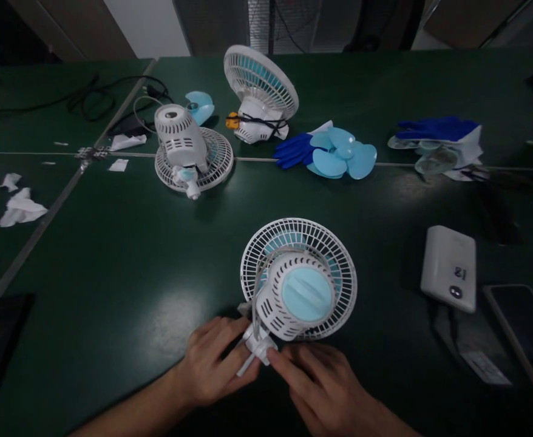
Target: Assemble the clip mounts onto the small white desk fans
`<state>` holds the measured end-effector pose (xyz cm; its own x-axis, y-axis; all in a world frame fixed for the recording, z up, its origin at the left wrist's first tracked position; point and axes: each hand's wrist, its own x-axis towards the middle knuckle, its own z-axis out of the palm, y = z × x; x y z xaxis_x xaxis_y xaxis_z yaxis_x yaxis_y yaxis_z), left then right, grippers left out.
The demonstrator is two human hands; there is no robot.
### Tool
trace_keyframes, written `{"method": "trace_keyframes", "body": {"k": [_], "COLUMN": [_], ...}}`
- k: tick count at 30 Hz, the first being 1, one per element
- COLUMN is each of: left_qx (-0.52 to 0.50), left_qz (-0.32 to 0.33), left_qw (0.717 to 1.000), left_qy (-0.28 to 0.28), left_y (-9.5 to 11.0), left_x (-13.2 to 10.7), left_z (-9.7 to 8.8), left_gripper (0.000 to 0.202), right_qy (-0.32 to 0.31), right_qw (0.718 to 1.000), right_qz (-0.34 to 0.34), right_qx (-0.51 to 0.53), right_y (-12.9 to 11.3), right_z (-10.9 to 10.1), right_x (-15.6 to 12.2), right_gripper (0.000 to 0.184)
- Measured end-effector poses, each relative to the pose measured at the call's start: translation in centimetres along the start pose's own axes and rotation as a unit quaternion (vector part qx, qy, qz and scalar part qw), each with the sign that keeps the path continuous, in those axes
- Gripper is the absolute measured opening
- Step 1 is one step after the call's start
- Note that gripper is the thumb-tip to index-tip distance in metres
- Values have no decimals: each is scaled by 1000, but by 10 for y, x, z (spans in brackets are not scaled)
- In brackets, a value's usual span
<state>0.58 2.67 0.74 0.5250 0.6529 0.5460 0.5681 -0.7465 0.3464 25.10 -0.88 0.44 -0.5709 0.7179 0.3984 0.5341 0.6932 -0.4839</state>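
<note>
A small white fan [289, 297] lies grille-down on the green table, its light blue round cap facing up and its cord looped over the housing. My left hand [216, 361] is closed around the white clip bracket [260, 346] at the fan's lower left. My right hand [321, 382] reaches in from the right, its index fingertip against the bracket's edge. The other right fingers are bent below the housing, and they hold nothing I can see.
A second fan [179, 139] lies grille-down at the back left; a third [261, 91] stands behind it. Blue fan blades [343, 155] and blue gloves [439, 129] lie at the back. A power bank [448, 267] and a phone [526, 334] are on the right, another phone [0, 340] on the left.
</note>
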Motion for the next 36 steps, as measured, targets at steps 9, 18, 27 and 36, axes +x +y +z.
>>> {"method": "trace_keyframes", "body": {"k": [9,18,27,36], "left_qx": [4,15,36,30], "left_qz": [2,17,30,34], "left_qw": [1000,1000,999,998], "left_qy": [8,19,27,39], "left_y": [-3,2,4,4], "left_x": [-9,-10,-14,-11], "left_z": [2,2,1,0], "left_gripper": [6,6,8,2], "right_qy": [-11,-49,-48,-64], "right_qw": [1000,997,996,996], "right_qz": [3,51,69,64], "right_qx": [-14,8,17,5], "right_y": [0,-7,-14,-13], "right_z": [3,13,11,15], "right_x": [-3,-11,-9,-9], "right_gripper": [55,65,66,69]}}
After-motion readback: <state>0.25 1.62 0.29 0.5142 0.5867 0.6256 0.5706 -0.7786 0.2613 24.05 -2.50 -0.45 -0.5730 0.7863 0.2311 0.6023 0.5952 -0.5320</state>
